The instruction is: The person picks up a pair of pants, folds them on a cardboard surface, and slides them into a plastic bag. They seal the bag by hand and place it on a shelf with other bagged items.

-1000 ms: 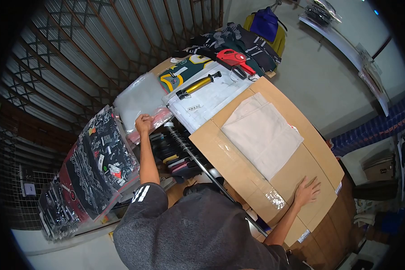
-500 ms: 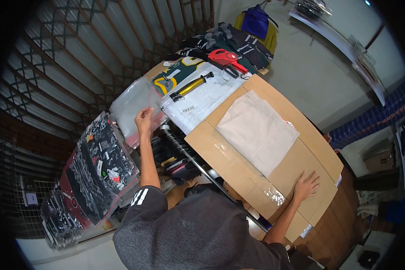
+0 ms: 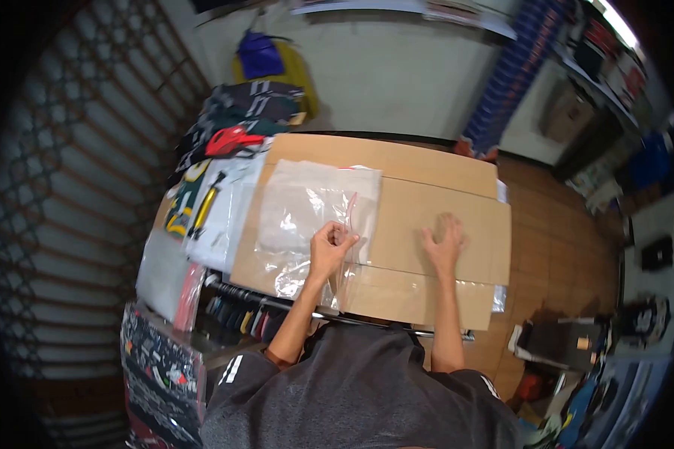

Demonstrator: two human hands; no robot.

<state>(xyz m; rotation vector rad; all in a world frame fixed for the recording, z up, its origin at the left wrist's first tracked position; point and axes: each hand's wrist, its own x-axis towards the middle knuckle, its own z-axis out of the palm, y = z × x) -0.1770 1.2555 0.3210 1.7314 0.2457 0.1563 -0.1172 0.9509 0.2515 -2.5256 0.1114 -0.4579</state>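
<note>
My left hand (image 3: 329,251) pinches the edge of a clear plastic bag (image 3: 288,277) with a thin pinkish strip along its opening. The bag lies over a folded beige cloth garment (image 3: 314,178), which shows through it, and reaches the near edge of the cardboard. Under the garment is a large flattened cardboard sheet (image 3: 419,198) with taped seams. On the bare cardboard to the right, my right hand (image 3: 445,243) rests with its fingers spread, holding nothing.
Left of the cardboard lie a yellow-and-black tool (image 3: 205,211), a red handheld device (image 3: 232,141) and dark folded clothes (image 3: 258,101). A stack of clear bags (image 3: 161,273) sits front left, beside bagged dark garments (image 3: 161,359). A metal rail (image 3: 236,290) runs along the near edge.
My left hand has gone from the bag stack to above the beige garment, bringing a clear bag. My right hand stays spread on the cardboard. The camera view has turned.
</note>
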